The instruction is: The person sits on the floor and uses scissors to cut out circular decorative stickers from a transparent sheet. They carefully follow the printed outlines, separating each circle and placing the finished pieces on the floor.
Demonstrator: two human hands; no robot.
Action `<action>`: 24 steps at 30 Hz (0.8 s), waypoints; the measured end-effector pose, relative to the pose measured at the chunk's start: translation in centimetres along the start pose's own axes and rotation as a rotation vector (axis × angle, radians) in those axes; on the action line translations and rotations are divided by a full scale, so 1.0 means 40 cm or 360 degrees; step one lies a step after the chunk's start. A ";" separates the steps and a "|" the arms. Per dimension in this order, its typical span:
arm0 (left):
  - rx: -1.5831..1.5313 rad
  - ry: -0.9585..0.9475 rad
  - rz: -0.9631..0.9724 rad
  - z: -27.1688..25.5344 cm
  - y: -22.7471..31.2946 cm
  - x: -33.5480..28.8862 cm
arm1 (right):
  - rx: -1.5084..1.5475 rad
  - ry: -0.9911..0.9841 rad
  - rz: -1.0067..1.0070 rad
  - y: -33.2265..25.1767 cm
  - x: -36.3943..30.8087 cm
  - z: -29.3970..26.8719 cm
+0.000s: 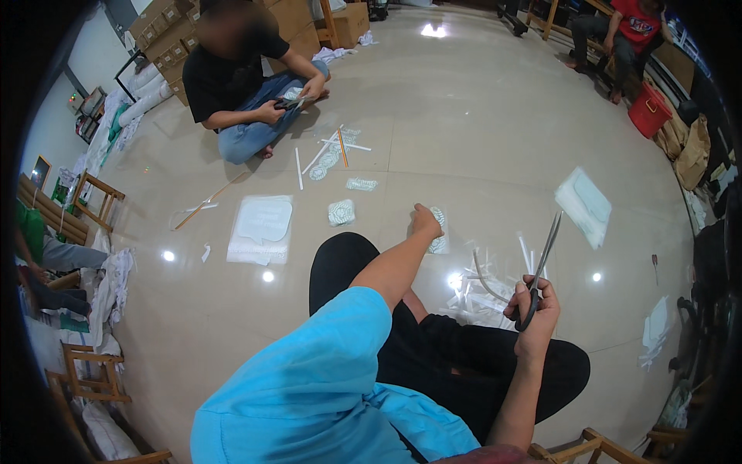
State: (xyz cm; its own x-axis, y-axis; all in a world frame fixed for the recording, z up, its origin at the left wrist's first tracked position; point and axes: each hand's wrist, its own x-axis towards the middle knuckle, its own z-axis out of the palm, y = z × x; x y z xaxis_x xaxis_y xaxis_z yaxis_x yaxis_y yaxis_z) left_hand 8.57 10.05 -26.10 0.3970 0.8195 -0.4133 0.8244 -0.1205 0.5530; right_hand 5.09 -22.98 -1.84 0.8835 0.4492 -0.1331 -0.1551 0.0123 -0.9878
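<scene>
The person sits w/ legs crossed on the shiny tiled floor, in a blue top and black trousers. The R hand is closed around the black handles of the scissors; the blades point up and away from the body, approx. upright in view, and look nearly together. The L hand reaches fwd, low at the floor, at a clear packet w/ green-white pattern, which lies partly behind this hand; the fingers are bent, but one cannot tell if they pinch the packet or only press on it. Betw. the packet and the R hand there is a loose heap of white strips, w/ a curved grey strip over it. To the L of the L hand lies a small square packet, and beyond it a flat oblong packet. Further L is a stack of white sheets in clear wrap; a 2nd wrapped stack lies tilted, well to the R. Opp., a co-worker in black shirt sits on the floor, also w/ scissors in hand, near a row of patterned packets. At far R stands a red bucket.
</scene>
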 end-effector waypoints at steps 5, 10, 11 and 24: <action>-0.0112 -0.0175 0.0498 -0.014 0.050 0.003 | -0.0002 0.0002 0.0010 0.004 0.004 -0.002; -0.0805 -0.0431 0.0801 -0.114 0.237 -0.117 | -0.0061 0.0073 -0.0058 0.017 0.005 -0.007; -0.0921 -0.0539 0.0853 -0.146 0.274 -0.157 | -0.0067 0.0099 -0.0093 0.020 0.006 -0.007; -0.1188 -0.1324 0.1403 -0.361 0.233 -0.570 | 0.0040 0.0146 -0.0188 0.034 0.003 0.009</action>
State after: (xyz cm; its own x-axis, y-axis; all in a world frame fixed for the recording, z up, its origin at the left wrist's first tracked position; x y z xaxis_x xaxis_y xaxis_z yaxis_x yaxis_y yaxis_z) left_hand 1.39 -1.68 -1.08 0.9934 0.0384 0.1078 -0.1117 0.1229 0.9861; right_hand 4.82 -22.59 -3.18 0.9328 0.3596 -0.0241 -0.0577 0.0829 -0.9949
